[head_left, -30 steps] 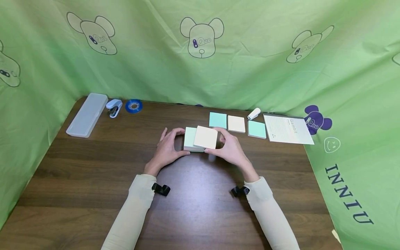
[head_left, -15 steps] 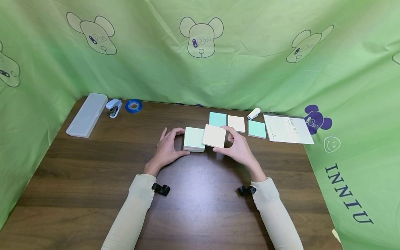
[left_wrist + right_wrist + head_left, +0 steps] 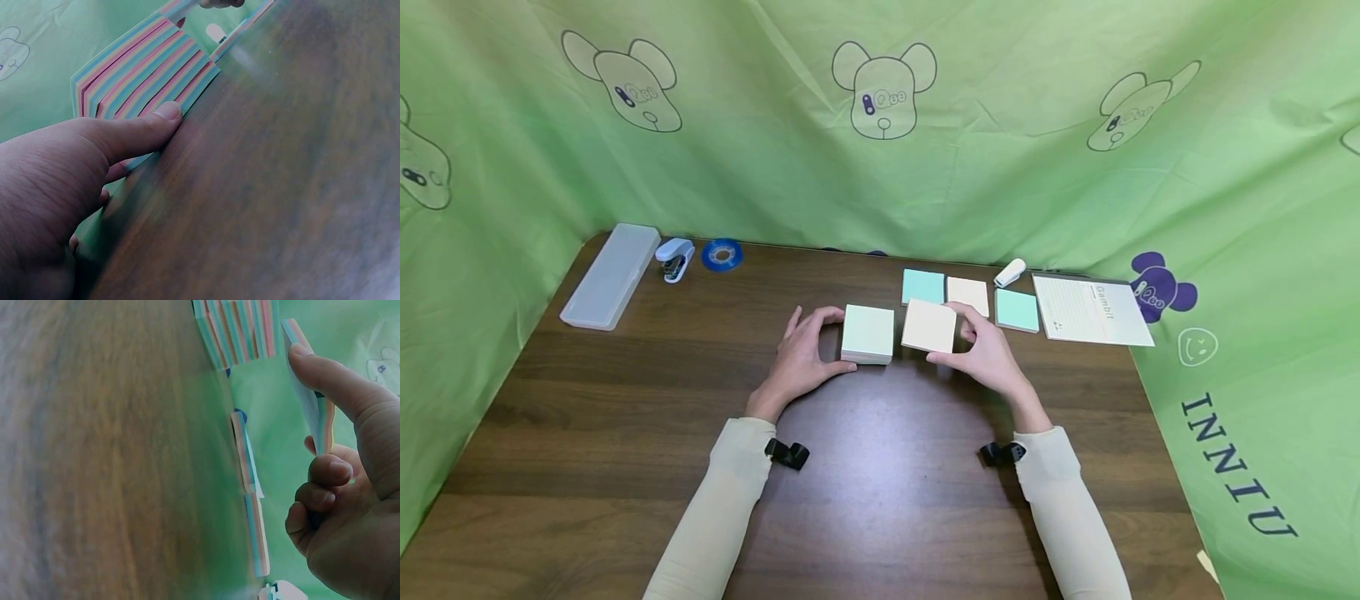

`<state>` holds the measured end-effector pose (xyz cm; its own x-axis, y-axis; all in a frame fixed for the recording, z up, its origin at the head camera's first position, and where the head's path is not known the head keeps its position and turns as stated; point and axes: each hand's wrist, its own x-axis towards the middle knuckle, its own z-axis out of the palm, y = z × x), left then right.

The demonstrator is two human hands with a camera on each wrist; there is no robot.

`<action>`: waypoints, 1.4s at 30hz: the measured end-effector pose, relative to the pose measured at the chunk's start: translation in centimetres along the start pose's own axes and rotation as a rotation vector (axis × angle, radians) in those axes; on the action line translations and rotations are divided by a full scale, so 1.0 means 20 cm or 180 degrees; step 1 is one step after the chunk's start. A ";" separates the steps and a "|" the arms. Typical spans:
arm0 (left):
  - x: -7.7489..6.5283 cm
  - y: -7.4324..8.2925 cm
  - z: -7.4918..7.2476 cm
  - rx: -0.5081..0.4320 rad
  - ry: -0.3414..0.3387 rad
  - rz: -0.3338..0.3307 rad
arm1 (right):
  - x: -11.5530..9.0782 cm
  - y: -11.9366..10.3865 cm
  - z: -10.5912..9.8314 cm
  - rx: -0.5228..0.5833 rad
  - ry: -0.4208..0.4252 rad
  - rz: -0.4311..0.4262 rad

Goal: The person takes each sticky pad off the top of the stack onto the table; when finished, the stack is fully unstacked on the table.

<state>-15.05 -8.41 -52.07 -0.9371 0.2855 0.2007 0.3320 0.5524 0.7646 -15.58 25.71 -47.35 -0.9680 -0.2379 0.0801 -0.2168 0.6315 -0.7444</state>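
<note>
A tall stack of sticky note pads (image 3: 868, 331), pale green on top, stands on the table. My left hand (image 3: 799, 357) grips it from the left, thumb at the near side and fingers at the far side. Striped pink, blue and cream edges of the stack (image 3: 140, 72) show above the thumb in the left wrist view. To its right, my right hand (image 3: 983, 357) pinches a cream-topped sticky note pad (image 3: 928, 326) between thumb and fingers. That pad (image 3: 324, 422) is held tilted above the table, apart from the stack, in the right wrist view.
Behind the right hand lie a teal pad (image 3: 922, 286), a cream pad (image 3: 967, 296) and another teal pad (image 3: 1017, 311). A white gadget (image 3: 1010, 272) and a notepad (image 3: 1093, 310) are farther right. Back left are a pencil case (image 3: 611, 277), stapler (image 3: 675, 259) and tape roll (image 3: 722, 255).
My right hand has moved right with the cream-topped sticky note pad, which has come from over the stack to beside it. The left hand has stayed in place on the stack.
</note>
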 end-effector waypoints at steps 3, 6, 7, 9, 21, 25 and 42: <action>0.00 0.00 0.00 0.0006 -0.0007 -0.0002 | 0.00 0.02 0.01 -0.0066 -0.0062 0.0032; 0.00 0.00 0.00 0.0012 -0.0004 0.0000 | 0.01 0.03 0.01 -0.0133 -0.0147 0.0086; 0.00 0.00 0.00 0.0012 -0.0001 0.0003 | 0.01 0.03 0.02 -0.0148 -0.0172 0.0101; 0.00 0.00 0.00 0.0012 0.0003 0.0006 | 0.01 0.04 0.02 -0.0184 -0.0213 0.0116; 0.00 0.00 0.00 0.0012 0.0000 0.0000 | 0.04 0.17 0.07 -0.0435 -0.0234 -0.0080; 0.00 -0.01 0.00 0.0009 0.0013 0.0014 | 0.04 0.18 0.08 -0.0582 -0.0279 -0.0030; 0.00 -0.01 0.01 0.0005 0.0023 0.0018 | 0.02 0.12 0.06 -0.0571 -0.0272 0.0163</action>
<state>-15.16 -8.39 -52.36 -0.9360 0.2828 0.2094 0.3374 0.5521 0.7624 -16.40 26.18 -49.87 -0.9657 -0.2590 -0.0171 -0.1940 0.7638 -0.6156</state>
